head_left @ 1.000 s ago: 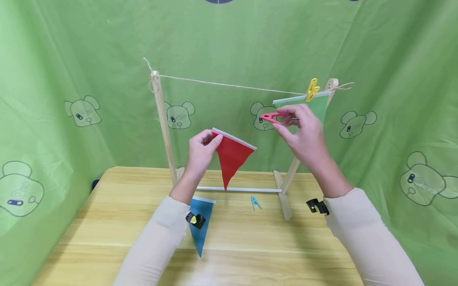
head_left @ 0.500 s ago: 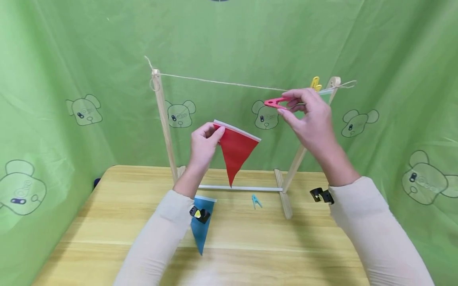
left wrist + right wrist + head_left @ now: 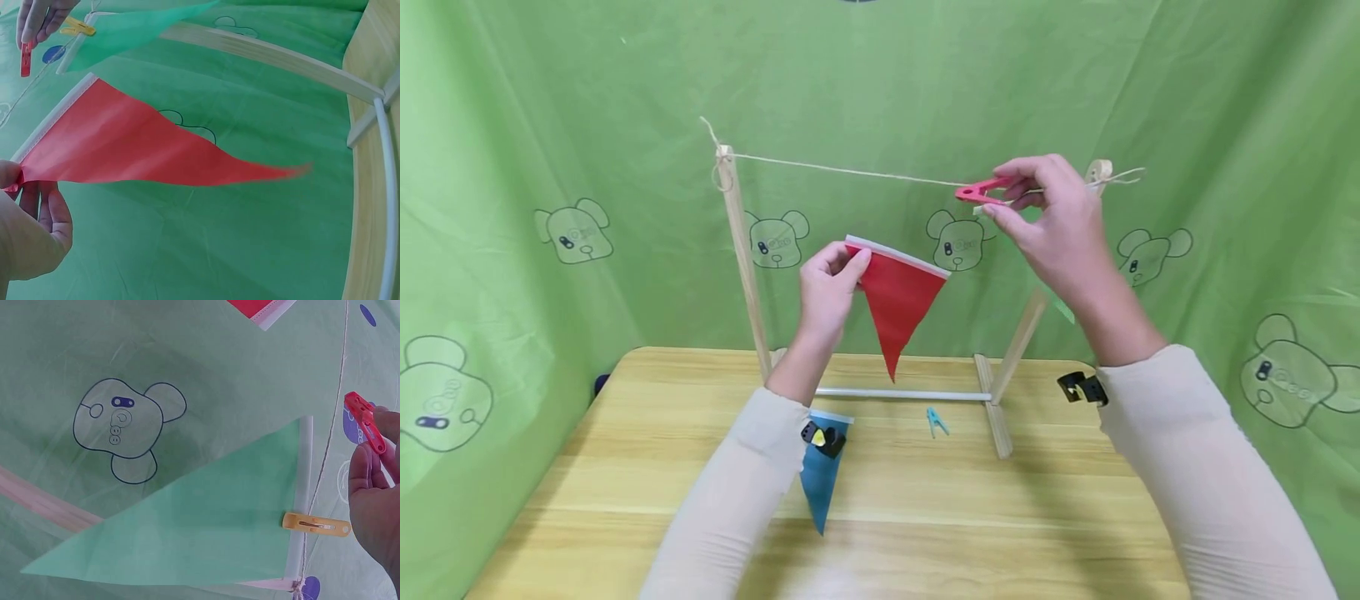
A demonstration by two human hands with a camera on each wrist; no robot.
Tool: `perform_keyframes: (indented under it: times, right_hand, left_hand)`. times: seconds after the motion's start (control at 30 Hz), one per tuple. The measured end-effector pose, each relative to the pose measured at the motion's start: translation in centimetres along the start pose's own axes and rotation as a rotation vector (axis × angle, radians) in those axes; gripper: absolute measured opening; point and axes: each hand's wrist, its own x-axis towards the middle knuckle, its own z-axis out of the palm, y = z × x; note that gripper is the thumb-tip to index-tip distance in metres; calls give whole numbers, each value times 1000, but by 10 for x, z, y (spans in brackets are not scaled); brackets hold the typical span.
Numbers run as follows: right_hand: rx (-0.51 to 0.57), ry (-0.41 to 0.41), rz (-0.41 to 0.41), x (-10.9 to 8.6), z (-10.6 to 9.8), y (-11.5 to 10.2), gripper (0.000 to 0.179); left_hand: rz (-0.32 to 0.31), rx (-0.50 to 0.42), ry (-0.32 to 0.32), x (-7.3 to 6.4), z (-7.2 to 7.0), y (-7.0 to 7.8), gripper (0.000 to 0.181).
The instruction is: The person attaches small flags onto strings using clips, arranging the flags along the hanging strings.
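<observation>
Left hand pinches a red flag by its corner; right hand grips a red peg near the string.

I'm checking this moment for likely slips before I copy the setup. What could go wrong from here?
The left hand pinches the red flag by one top corner, so its free side may sag or swing.

The right hand grips the red clothespin close to the yellow clip, so it might bump it.

Just that clip appears to hold the green flag to the string; a tug could tilt the flag.
</observation>
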Motion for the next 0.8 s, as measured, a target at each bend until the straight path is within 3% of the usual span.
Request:
perform_keyframes:
  times: [0.4, 0.8]
  right_hand:
    - [-84, -55, -54, 20, -8, -6, 31]
    - [-190, -165, -37, 36, -18, -12, 30]
  left_hand:
    - [-2, -30, 49, 7, 14, 12, 14]
    - [-15, -86, 80, 17, 24, 19, 14]
